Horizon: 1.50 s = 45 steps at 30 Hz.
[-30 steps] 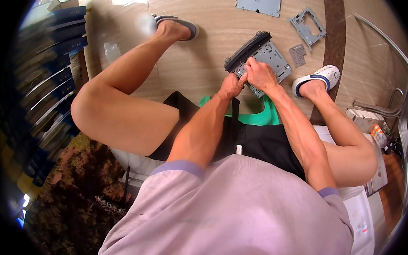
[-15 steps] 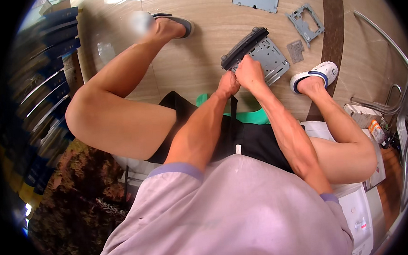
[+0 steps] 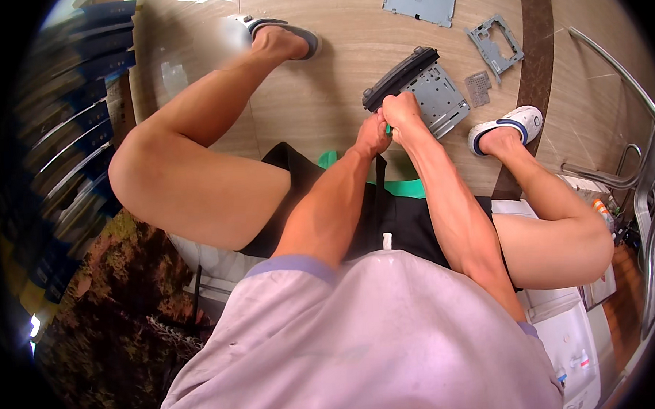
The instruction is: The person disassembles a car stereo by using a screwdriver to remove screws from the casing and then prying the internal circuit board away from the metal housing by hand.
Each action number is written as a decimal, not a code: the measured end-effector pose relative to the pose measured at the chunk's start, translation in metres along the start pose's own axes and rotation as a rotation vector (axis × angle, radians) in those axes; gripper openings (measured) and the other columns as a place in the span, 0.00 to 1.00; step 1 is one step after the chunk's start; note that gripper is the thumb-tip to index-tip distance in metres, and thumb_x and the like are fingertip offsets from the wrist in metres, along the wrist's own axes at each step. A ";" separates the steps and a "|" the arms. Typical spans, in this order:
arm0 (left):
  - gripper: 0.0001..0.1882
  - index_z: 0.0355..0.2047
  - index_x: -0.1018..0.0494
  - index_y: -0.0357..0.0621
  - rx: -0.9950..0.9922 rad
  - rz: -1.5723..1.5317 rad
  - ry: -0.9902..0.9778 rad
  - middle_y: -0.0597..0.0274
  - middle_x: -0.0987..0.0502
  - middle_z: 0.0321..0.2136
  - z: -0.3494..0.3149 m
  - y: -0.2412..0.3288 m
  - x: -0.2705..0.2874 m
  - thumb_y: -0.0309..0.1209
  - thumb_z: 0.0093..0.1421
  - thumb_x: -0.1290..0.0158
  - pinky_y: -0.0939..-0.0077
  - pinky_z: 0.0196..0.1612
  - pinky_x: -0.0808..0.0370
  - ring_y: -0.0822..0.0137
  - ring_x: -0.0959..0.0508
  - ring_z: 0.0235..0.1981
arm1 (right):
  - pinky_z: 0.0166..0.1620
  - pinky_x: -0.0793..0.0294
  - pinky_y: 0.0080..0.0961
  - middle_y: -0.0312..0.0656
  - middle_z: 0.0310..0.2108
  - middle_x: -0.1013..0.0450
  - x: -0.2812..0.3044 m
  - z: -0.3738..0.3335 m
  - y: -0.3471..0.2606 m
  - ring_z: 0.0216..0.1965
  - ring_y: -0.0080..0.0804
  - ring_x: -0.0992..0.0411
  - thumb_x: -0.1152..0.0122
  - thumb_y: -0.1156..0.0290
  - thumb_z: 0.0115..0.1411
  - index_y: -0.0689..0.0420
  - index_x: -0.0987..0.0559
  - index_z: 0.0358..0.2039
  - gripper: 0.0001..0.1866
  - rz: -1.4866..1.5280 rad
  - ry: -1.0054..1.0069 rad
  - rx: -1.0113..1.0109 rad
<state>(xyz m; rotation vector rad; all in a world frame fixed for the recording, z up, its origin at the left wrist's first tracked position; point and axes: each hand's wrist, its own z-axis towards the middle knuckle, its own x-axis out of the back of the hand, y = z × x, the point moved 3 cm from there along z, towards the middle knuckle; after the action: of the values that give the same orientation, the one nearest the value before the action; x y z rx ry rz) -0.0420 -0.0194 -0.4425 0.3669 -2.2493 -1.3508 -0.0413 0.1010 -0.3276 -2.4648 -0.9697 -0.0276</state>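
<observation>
On the floor ahead of me lies a grey metal chassis [image 3: 434, 99] with a long black front panel [image 3: 401, 77], like a car stereo, tilted at an angle. My right hand [image 3: 401, 112] is a fist at the chassis's near left corner, close to the panel's lower end. Right beside it, my left hand [image 3: 372, 132] is closed too, its fingertips against the right. A small bit of something green [image 3: 388, 129] shows between the two hands; its kind is hidden by my fingers. What else the fingers hold cannot be seen.
Beyond the chassis lie a grey metal plate [image 3: 421, 1], a cut-out metal bracket [image 3: 497, 45] and a small perforated piece [image 3: 478, 89]. My feet, in a sandal [image 3: 304, 41] and a white clog [image 3: 523, 123], flank the work. Curved metal tubes [image 3: 622, 82] stand at right.
The view has shifted slightly, so everything sits a little further right and lower. The green bit between my hands has come into sight. Both hands stay closed at the chassis corner.
</observation>
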 end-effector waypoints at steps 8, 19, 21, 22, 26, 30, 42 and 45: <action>0.16 0.34 0.22 0.37 0.319 0.170 -0.174 0.36 0.19 0.34 0.003 0.025 0.002 0.40 0.63 0.47 0.49 0.42 0.23 0.36 0.20 0.40 | 0.17 0.35 0.27 0.44 0.19 0.26 0.031 0.016 0.012 0.16 0.28 0.31 0.49 0.74 0.69 0.62 0.25 0.32 0.09 -0.200 -0.222 0.118; 0.22 0.27 0.22 0.33 0.363 0.000 -0.200 0.47 0.18 0.24 0.009 0.012 0.008 0.42 0.67 0.47 0.56 0.37 0.23 0.51 0.17 0.29 | 0.41 0.23 0.43 0.50 0.26 0.19 0.034 0.020 0.029 0.33 0.49 0.18 0.44 0.67 0.67 0.59 0.22 0.37 0.09 -0.577 0.001 0.560; 0.22 0.28 0.21 0.32 0.344 0.033 -0.183 0.45 0.19 0.23 0.008 0.014 0.007 0.42 0.66 0.47 0.56 0.36 0.23 0.52 0.17 0.29 | 0.42 0.23 0.45 0.52 0.26 0.20 0.034 0.016 0.028 0.35 0.53 0.19 0.44 0.66 0.67 0.58 0.22 0.37 0.09 -0.700 0.077 0.638; 0.22 0.28 0.21 0.32 0.340 0.033 -0.188 0.45 0.19 0.23 0.010 0.015 0.006 0.42 0.66 0.47 0.56 0.36 0.23 0.52 0.17 0.29 | 0.42 0.23 0.45 0.52 0.26 0.20 0.034 0.016 0.027 0.35 0.53 0.19 0.44 0.66 0.67 0.58 0.22 0.37 0.09 -0.699 0.083 0.637; 0.28 0.28 0.21 0.30 0.405 -0.039 -0.162 0.46 0.19 0.24 0.010 0.011 0.008 0.50 0.65 0.44 0.57 0.36 0.23 0.55 0.17 0.28 | 0.42 0.23 0.48 0.54 0.30 0.20 0.035 0.006 0.018 0.38 0.58 0.21 0.43 0.66 0.66 0.57 0.21 0.37 0.08 -0.680 0.123 0.565; 0.38 0.29 0.22 0.27 0.468 -0.047 -0.151 0.48 0.19 0.24 0.009 0.019 0.008 0.61 0.63 0.43 0.59 0.36 0.23 0.56 0.18 0.28 | 0.42 0.23 0.47 0.54 0.32 0.19 0.053 0.013 0.003 0.38 0.57 0.21 0.41 0.63 0.65 0.56 0.18 0.38 0.10 -0.559 0.072 0.595; 0.39 0.28 0.22 0.29 0.479 -0.026 -0.157 0.49 0.20 0.23 0.009 0.027 0.014 0.64 0.62 0.44 0.61 0.35 0.24 0.58 0.19 0.27 | 0.41 0.23 0.45 0.51 0.31 0.19 0.055 0.016 0.011 0.37 0.52 0.20 0.37 0.61 0.62 0.56 0.16 0.36 0.11 -0.643 0.107 0.578; 0.41 0.28 0.22 0.29 0.450 -0.020 -0.168 0.49 0.20 0.23 0.009 0.029 0.012 0.66 0.62 0.46 0.59 0.36 0.24 0.56 0.19 0.28 | 0.42 0.23 0.45 0.52 0.30 0.19 0.056 0.018 0.011 0.37 0.53 0.20 0.36 0.62 0.61 0.56 0.16 0.34 0.11 -0.636 0.136 0.555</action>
<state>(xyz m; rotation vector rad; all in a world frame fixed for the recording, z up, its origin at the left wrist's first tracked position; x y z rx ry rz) -0.0559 -0.0045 -0.4171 0.4401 -2.6935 -0.8996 0.0050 0.1382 -0.3373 -1.5712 -1.4314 -0.1183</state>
